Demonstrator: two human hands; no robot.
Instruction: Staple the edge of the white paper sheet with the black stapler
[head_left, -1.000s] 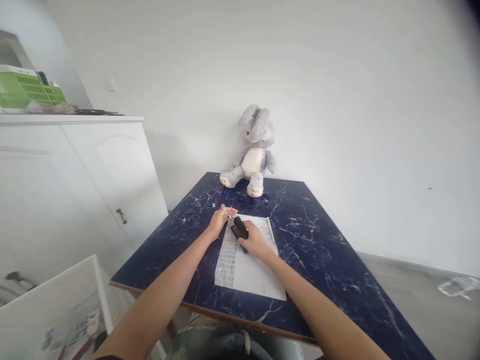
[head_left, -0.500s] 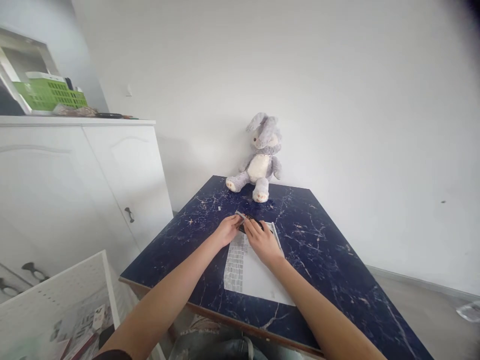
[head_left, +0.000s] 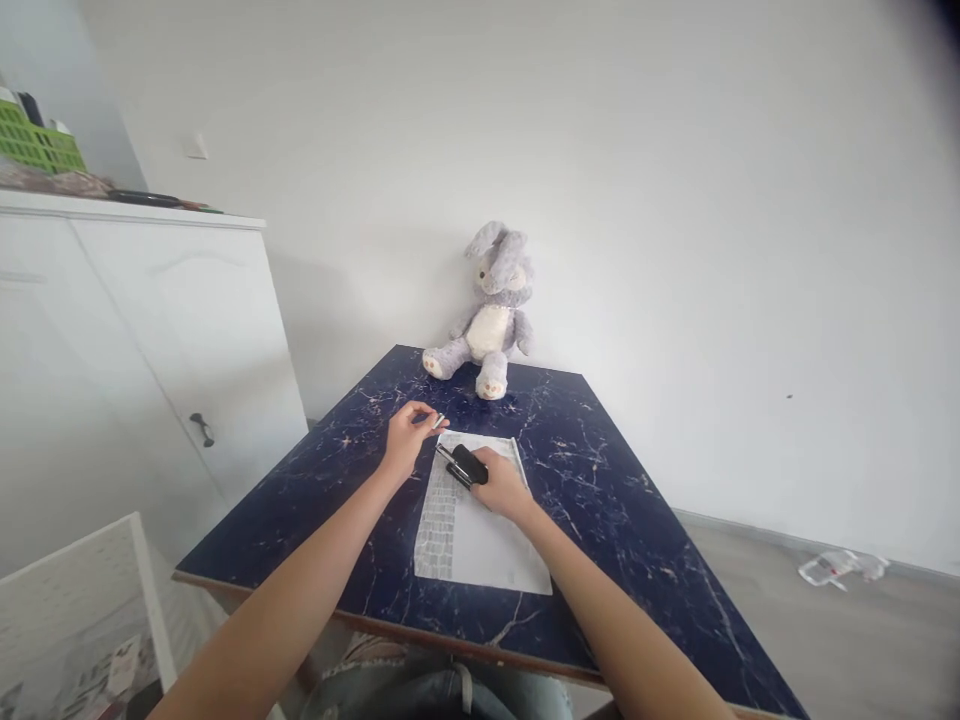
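My right hand [head_left: 501,485] is closed around a black stapler [head_left: 469,464], its narrow metal part pointing to the left and away from me. The stapler is above a printed sheet of paper [head_left: 495,550], which has rows of grey blocks down its left side. To the left, my left hand [head_left: 409,435] pinches a small whitish strip [head_left: 439,421] between thumb and fingers, just beyond the paper's far left corner. The two hands are apart. What the strip is made of is too small to make out.
A grey plush rabbit [head_left: 491,320] sits at the far end of the dark blue marbled table [head_left: 600,520], against the wall. White cabinets [head_left: 187,330] stand to the left, with a white bin [head_left: 75,590] in front. Crumpled clear plastic [head_left: 840,567] lies on the floor at right.
My hands, close together half a second ago, have moved apart. The left hand has drawn away with the strip, and the stapler now shows in my right hand. The view has swung right.
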